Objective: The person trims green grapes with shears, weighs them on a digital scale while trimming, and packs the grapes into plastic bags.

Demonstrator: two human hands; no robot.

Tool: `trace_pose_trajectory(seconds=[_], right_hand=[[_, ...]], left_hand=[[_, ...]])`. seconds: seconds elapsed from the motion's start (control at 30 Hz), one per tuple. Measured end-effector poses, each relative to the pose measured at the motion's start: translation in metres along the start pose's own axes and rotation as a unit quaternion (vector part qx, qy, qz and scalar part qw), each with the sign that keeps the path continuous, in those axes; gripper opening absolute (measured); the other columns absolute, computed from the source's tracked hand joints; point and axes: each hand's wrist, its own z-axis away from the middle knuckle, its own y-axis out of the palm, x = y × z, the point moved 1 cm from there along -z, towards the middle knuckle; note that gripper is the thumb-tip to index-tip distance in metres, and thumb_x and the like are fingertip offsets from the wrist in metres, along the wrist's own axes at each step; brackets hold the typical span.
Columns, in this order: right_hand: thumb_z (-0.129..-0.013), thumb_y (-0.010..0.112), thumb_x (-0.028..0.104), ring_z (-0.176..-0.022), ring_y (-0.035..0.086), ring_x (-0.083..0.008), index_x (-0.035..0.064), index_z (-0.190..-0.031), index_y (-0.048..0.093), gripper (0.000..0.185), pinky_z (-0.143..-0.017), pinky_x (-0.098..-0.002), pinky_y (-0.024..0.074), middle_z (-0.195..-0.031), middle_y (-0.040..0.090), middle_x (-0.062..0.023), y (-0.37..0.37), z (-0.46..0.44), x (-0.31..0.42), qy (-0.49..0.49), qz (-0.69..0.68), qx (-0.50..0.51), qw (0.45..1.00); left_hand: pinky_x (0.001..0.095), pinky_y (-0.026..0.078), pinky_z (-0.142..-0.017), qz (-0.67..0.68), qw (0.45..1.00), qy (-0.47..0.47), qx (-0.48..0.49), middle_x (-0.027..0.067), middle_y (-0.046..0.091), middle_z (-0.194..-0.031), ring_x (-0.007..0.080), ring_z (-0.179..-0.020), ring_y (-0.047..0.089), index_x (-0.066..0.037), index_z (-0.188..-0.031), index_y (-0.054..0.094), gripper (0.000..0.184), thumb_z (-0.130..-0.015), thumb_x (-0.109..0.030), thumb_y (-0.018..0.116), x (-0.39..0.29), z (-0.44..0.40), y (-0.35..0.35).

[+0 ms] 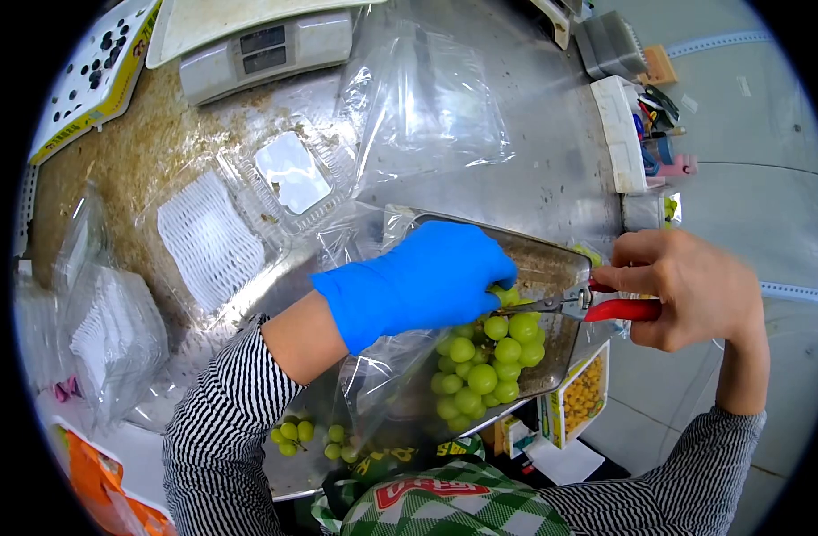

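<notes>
My left hand (pixel 436 277), in a blue glove, is closed at the top of a bunch of green grapes (pixel 482 380). Its fingertips are partly hidden, with a grape or two showing beside them. The bunch lies over a metal tray (pixel 565 350). My right hand (pixel 695 286), bare, grips red-handled snips (pixel 621 309). Their narrow blades point left and reach in among the grapes beside my gloved fingers. Whether the blades touch a stem is hidden.
A scale (pixel 266 55) stands at the back left. Clear plastic bags (pixel 436 107), a clear clamshell box (pixel 324 201) and white foam netting (pixel 210 239) lie on the metal table. Small grape clusters (pixel 291 434) sit near the front edge. A white tool bin (pixel 616 134) is at the right.
</notes>
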Motion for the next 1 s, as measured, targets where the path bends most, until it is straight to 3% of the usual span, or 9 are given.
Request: trace_pose_trajectory(seconds=[0.2,0.3,0.4,0.53,0.6,0.7,0.8,0.9,1.0], right_hand=[[-0.057,0.07,0.01,-0.067,0.06,-0.0288,-0.0002,-0.102,0.067,0.045,-0.058,-0.0381,0.0485,-0.077,0.057,-0.0121,0.005,0.008,0.008,0.011,0.044,-0.044,0.998],[-0.056,0.068,0.008,-0.068,0.059,-0.0292,-0.0012,-0.103,0.066,0.047,-0.059,-0.037,0.0479,-0.08,0.058,-0.0132,0.014,0.02,-0.001,0.03,0.006,-0.118,0.993],[-0.054,0.061,0.006,-0.07,0.058,-0.0301,-0.0022,-0.104,0.065,0.051,-0.062,-0.0345,0.0478,-0.083,0.059,-0.0155,0.022,0.044,-0.013,0.051,-0.047,-0.213,0.975],[-0.05,0.052,0.006,-0.071,0.055,-0.0247,-0.0041,-0.108,0.062,0.06,-0.068,-0.0291,0.0462,-0.089,0.058,-0.0153,0.054,0.084,-0.026,0.074,-0.177,-0.295,0.936],[-0.049,0.053,0.006,-0.073,0.054,-0.0219,-0.0048,-0.109,0.061,0.061,-0.069,-0.0272,0.0449,-0.09,0.057,-0.0134,0.079,0.102,-0.029,0.104,-0.237,-0.336,0.905],[-0.05,0.052,0.006,-0.078,0.053,-0.0176,-0.0054,-0.113,0.06,0.065,-0.074,-0.0246,0.0424,-0.094,0.056,-0.0093,0.123,0.122,-0.025,0.145,-0.345,-0.41,0.832],[-0.055,0.052,0.011,-0.083,0.053,-0.0161,-0.0084,-0.116,0.057,0.064,-0.077,-0.0268,0.043,-0.097,0.056,-0.0083,0.172,0.143,-0.028,0.141,-0.424,-0.464,0.765],[-0.064,0.053,0.014,-0.09,0.055,-0.0171,-0.0102,-0.121,0.053,0.062,-0.082,-0.0291,0.0436,-0.104,0.058,-0.0098,0.218,0.167,-0.033,0.117,-0.485,-0.504,0.706],[-0.07,0.057,0.015,-0.097,0.056,-0.0192,-0.0077,-0.126,0.051,0.06,-0.086,-0.0289,0.0422,-0.111,0.059,-0.0119,0.279,0.185,-0.054,0.153,-0.518,-0.605,0.585]], left_hand=[[0.0387,0.051,-0.074,0.021,1.0,-0.003,-0.021,0.0128,0.067,-0.091,0.0303,-0.081,0.064,-0.008,-0.099,0.067,0.027,-0.081,-0.026,0.063,0.0,0.0,-0.001],[0.0385,0.051,-0.073,0.064,0.995,-0.007,-0.072,0.0128,0.067,-0.093,0.0297,-0.081,0.065,-0.008,-0.1,0.068,0.026,-0.08,-0.023,0.066,-0.001,0.004,-0.01],[0.0328,0.05,-0.067,0.106,0.978,0.009,-0.178,0.011,0.068,-0.09,0.0225,-0.075,0.064,-0.008,-0.101,0.068,0.026,-0.078,-0.021,0.069,-0.005,0.027,-0.027],[0.0231,0.042,-0.058,0.107,0.961,-0.154,-0.205,0.0059,0.067,-0.081,0.0105,-0.063,0.053,-0.007,-0.097,0.07,0.022,-0.078,-0.019,0.071,-0.037,0.091,-0.057],[0.027,0.044,-0.058,0.049,0.949,-0.267,-0.161,0.0064,0.068,-0.082,0.0138,-0.062,0.056,-0.007,-0.094,0.07,0.02,-0.077,-0.017,0.071,-0.056,0.126,-0.065],[0.0331,0.046,-0.06,-0.053,0.946,-0.282,-0.153,0.0083,0.068,-0.085,0.0225,-0.066,0.061,-0.007,-0.093,0.069,0.019,-0.076,-0.016,0.071,-0.056,0.181,-0.045],[0.0376,0.048,-0.064,-0.307,0.873,-0.364,-0.106,0.0105,0.064,-0.083,0.031,-0.074,0.062,-0.01,-0.09,0.065,0.017,-0.075,-0.017,0.068,-0.058,0.225,-0.026],[0.0396,0.048,-0.064,-0.339,0.844,-0.368,-0.191,0.0108,0.063,-0.082,0.0323,-0.074,0.061,-0.01,-0.09,0.064,0.015,-0.076,-0.016,0.067,-0.084,0.252,-0.025],[0.0345,0.05,-0.072,-0.261,0.829,-0.39,-0.303,0.013,0.065,-0.09,0.0305,-0.081,0.064,-0.005,-0.095,0.065,0.02,-0.076,-0.008,0.067,-0.145,0.283,-0.036]])
